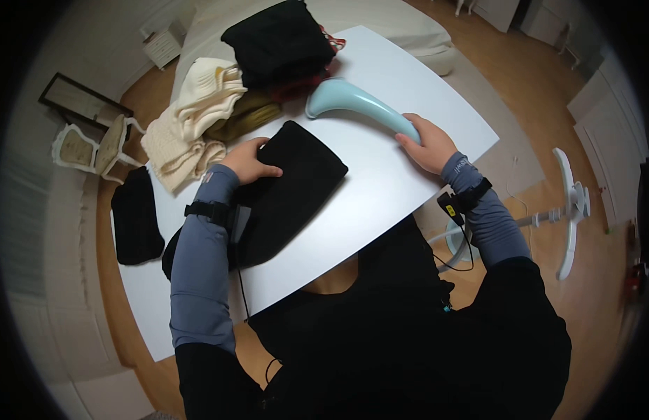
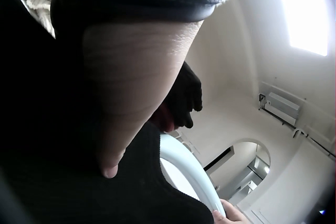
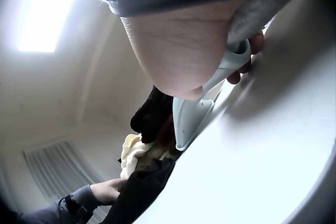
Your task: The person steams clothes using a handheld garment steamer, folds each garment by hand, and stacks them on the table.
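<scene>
My left hand [image 1: 249, 161] grips the far left edge of a black folded garment [image 1: 296, 185], thumb lying across the cloth. In the left wrist view the thumb [image 2: 110, 169] shows against the black fabric [image 2: 142, 192], and the other fingers are hidden. To the right, my right hand [image 1: 429, 143] holds the handle of a pale blue garment steamer head [image 1: 356, 98]. Its flared end points left, toward the piled clothes. Fingertips [image 3: 234, 78] wrap around the handle in the right wrist view, with the flared end [image 3: 189, 121] close over the white tabletop.
On the white table [image 1: 401, 70], cream knitwear [image 1: 198, 105], an olive garment [image 1: 244, 119] and a black folded garment [image 1: 275, 42] form a pile at the back. Another black bundle [image 1: 136, 217] lies at the left edge. A white stand [image 1: 566, 210] is on the floor at right.
</scene>
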Demonstrator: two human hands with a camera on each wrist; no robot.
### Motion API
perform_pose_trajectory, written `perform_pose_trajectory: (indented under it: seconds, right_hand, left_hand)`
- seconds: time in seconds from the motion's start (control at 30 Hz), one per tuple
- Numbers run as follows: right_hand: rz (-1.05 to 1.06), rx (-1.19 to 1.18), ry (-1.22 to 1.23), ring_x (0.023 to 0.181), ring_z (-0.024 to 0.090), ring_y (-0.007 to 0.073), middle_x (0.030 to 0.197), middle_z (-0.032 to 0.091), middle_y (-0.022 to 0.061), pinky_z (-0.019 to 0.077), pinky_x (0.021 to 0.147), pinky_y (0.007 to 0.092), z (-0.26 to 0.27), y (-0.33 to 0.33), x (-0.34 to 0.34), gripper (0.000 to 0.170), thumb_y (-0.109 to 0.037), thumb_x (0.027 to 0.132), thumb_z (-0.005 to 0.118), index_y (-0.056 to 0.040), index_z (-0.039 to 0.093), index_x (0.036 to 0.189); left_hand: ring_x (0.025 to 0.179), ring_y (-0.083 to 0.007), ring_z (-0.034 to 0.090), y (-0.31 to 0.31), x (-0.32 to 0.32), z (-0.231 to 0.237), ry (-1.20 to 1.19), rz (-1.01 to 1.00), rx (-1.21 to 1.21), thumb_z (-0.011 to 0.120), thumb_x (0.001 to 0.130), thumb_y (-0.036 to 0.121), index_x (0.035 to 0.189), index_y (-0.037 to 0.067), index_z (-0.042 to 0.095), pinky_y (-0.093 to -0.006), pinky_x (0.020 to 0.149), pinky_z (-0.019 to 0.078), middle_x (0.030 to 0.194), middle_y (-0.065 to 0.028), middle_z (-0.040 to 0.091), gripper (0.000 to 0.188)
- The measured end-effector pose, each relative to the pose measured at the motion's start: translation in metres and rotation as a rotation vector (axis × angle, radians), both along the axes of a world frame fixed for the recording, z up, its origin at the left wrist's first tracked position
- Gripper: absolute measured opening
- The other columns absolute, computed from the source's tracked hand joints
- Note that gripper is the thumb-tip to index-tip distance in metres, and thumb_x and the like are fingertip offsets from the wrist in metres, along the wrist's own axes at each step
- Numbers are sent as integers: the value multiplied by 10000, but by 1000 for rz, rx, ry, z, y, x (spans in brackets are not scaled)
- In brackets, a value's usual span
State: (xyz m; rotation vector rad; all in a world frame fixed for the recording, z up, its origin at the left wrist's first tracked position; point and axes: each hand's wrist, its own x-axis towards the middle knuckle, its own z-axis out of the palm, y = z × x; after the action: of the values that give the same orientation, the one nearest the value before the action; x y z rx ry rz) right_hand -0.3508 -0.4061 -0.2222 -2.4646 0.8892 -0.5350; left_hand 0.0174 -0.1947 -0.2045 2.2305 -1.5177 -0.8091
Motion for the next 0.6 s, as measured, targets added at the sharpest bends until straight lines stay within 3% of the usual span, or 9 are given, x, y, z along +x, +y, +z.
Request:
perform_pose_trajectory:
  seconds: [0.1, 0.17, 0.23, 0.27, 0.33, 0.37, 0.43, 0.57, 0.6]
  right_hand:
    - [-10, 25, -20, 1082, 663, 383, 1159, 689, 243, 499, 983, 439, -5, -4, 0, 520, -365, 969, 615, -25, 568, 1359]
    - [-12, 28, -22, 1061, 667, 380, 1145, 691, 239, 504, 970, 436, -5, -5, -1, 514, -367, 970, 614, -27, 570, 1354]
    - [-6, 67, -6, 1041, 671, 377, 1122, 696, 233, 508, 958, 432, 0, -3, -1, 506, -358, 968, 618, -25, 576, 1347]
    - [-4, 69, -5, 1041, 671, 377, 1122, 696, 233, 508, 958, 432, 0, -3, 0, 506, -358, 968, 618, -25, 576, 1347]
    - [10, 76, -55, 1016, 675, 376, 1097, 700, 229, 514, 941, 431, -1, -3, 0, 490, -349, 965, 624, -20, 590, 1327]
    - [20, 80, -49, 1016, 675, 376, 1097, 700, 229, 514, 941, 431, -3, -1, 0, 490, -349, 965, 624, -20, 590, 1327]
    - [-18, 37, -72, 1009, 677, 378, 1087, 701, 231, 518, 931, 430, -2, -1, 0, 469, -339, 965, 625, -23, 606, 1310]
    - [-40, 3, -80, 1010, 677, 380, 1091, 699, 229, 519, 927, 427, -2, 0, 0, 461, -341, 970, 621, -30, 612, 1309]
    - [-61, -12, -84, 1013, 676, 381, 1099, 698, 228, 520, 927, 426, -3, -1, 0, 460, -340, 971, 621, -34, 611, 1314]
  left_hand:
    - [977, -225, 702, 0, -24, 49, 29, -12, 122, 863, 769, 259, 1353, -10, 589, -338, 886, 538, 1108, -160, 732, 700]
    - [1030, -206, 678, 2, -33, 75, -186, 85, 154, 848, 803, 229, 1380, -25, 579, -338, 876, 528, 1141, -176, 710, 685]
    - [1096, -228, 664, 9, -22, 85, -274, 37, -101, 825, 821, 197, 1400, -14, 565, -361, 934, 513, 1154, -164, 706, 669]
    - [1096, -228, 664, 10, -20, 91, -273, 39, -99, 825, 821, 197, 1400, -14, 565, -361, 934, 513, 1154, -164, 706, 669]
    - [1163, -309, 644, 13, -30, 113, -464, -33, -432, 796, 814, 139, 1398, 19, 562, -400, 996, 498, 1210, -178, 683, 641]
    - [1163, -309, 644, 15, -44, 116, -460, -24, -425, 796, 814, 139, 1398, 19, 562, -400, 996, 498, 1210, -178, 683, 641]
    - [1092, -361, 645, 11, -96, 118, -722, -47, -573, 779, 784, 110, 1396, 58, 552, -429, 943, 526, 1166, -171, 666, 655]
    - [949, -337, 635, 16, -180, 74, -549, -182, -349, 767, 795, 172, 1423, 100, 525, -437, 796, 539, 1049, -125, 603, 677]
    - [974, -333, 628, 26, -190, 68, -488, -236, -282, 769, 797, 187, 1422, 103, 529, -431, 811, 538, 1076, -122, 599, 675]
